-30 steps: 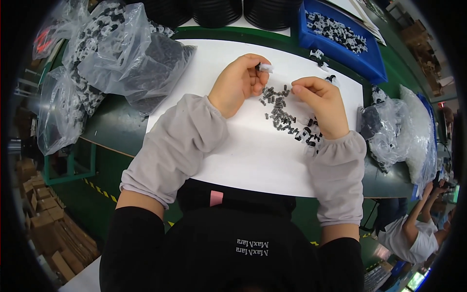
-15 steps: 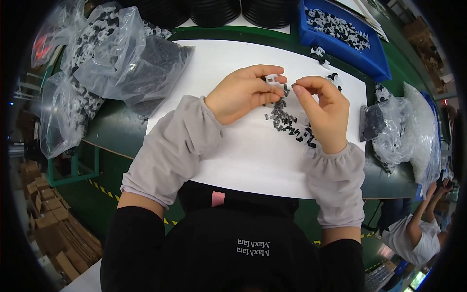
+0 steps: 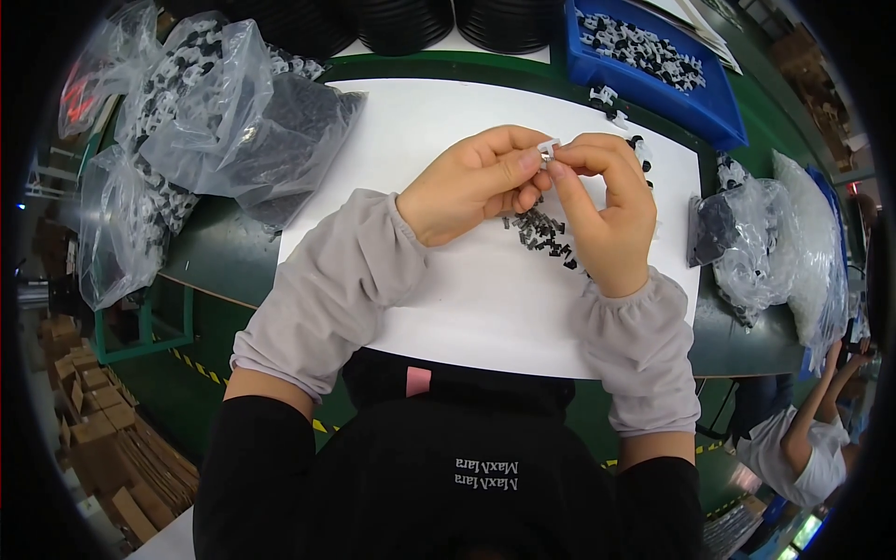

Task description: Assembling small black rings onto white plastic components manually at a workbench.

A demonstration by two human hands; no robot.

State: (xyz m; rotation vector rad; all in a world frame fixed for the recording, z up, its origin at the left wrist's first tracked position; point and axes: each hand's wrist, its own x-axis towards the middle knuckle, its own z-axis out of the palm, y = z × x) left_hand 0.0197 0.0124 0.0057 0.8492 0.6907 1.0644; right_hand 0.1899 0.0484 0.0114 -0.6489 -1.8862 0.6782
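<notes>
Between thumb and fingers, my left hand (image 3: 476, 177) holds a small white plastic part (image 3: 547, 149) above the white sheet (image 3: 448, 289). My right hand (image 3: 611, 205) meets it from the other side, thumb and fingertips pinched at the part. Whether a tiny dark piece is also between the right fingertips is hidden. Just below the hands lies a loose pile of small dark plastic pieces (image 3: 539, 229). Some white-and-black parts (image 3: 639, 154) lie on the sheet beyond my right hand, partly covered by it.
A blue bin (image 3: 653, 70) of white-and-black parts stands at the far right, with a few parts (image 3: 607, 101) beside it. Clear bags of parts (image 3: 215, 112) fill the far left, and more bags (image 3: 756, 243) lie at the right. Black reels (image 3: 406, 23) stand at the back. Another person (image 3: 793, 443) is at lower right.
My hands have come together; the right fingertips moved left and now touch the white part. My left fingers have closed more tightly round it.
</notes>
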